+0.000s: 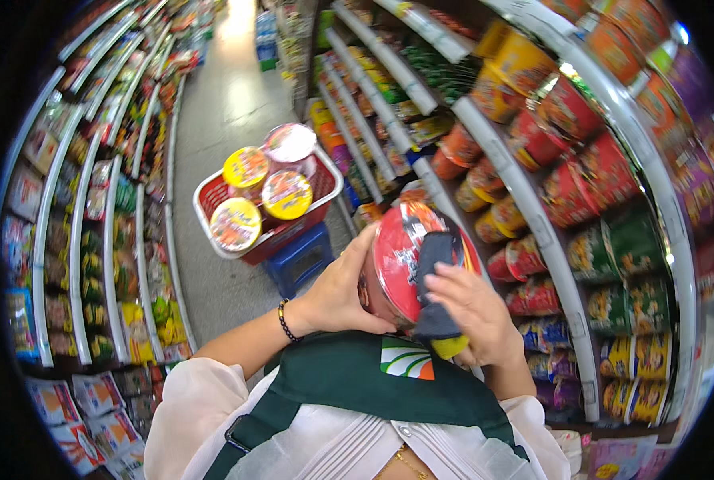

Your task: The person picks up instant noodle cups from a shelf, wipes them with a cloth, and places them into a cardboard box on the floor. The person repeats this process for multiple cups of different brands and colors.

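Note:
My left hand (342,285) grips a large red instant noodle tub (396,258) by its side, close in front of my chest. My right hand (474,312) holds a dark cloth (438,276) with a yellow part against the tub's lid; the lid bears writing and a food picture. To the left of my hands, a red plastic basket (213,186) with a pale rim holds several noodle tubs with round lids, among them a yellow-lidded one (288,195).
A blue plastic stool (300,258) is beneath the basket. Shelves of packaged goods (93,240) line the aisle's left side. On the right, shelves hold noodle tubs (591,180) in several colours. Bottle packs (266,39) stand farther along the grey floor (213,120).

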### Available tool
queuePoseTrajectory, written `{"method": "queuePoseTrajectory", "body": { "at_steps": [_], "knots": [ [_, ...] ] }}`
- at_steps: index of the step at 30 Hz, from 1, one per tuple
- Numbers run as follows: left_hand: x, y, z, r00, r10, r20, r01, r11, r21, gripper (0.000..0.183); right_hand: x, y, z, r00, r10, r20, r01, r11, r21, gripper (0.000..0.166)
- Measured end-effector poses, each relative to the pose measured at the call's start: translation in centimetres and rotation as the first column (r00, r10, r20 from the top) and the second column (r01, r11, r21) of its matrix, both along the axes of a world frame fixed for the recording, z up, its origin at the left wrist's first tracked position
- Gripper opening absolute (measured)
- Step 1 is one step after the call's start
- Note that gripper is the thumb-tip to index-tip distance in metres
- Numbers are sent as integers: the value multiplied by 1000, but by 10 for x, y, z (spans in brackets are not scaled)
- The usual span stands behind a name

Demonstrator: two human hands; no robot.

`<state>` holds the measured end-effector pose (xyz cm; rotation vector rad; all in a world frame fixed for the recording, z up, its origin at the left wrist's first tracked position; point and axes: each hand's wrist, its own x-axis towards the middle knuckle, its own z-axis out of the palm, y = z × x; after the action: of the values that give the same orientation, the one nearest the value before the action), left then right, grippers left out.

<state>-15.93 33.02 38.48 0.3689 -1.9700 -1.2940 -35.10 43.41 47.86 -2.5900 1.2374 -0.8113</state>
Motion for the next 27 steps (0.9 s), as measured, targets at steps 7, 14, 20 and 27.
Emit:
{"method": "queuePoseTrajectory", "body": {
  "at_steps": [7,14,20,27],
  "knots": [
    [53,-25,-44,985,-42,166,52,997,-57,109,58,-80,-30,975,202,-95,-165,939,303,64],
    [59,-26,-73,997,42,61,-47,996,81,109,24,-91,-75,996,-82,-47,94,859,504,54],
    [41,-35,-71,977,169,129,-181,979,92,110,21,-111,-52,945,320,-70,-243,828,506,61],
    [19,-38,-68,956,210,207,-232,968,91,108,23,-186,-72,993,106,55,-120,893,433,46]
  ]
}}
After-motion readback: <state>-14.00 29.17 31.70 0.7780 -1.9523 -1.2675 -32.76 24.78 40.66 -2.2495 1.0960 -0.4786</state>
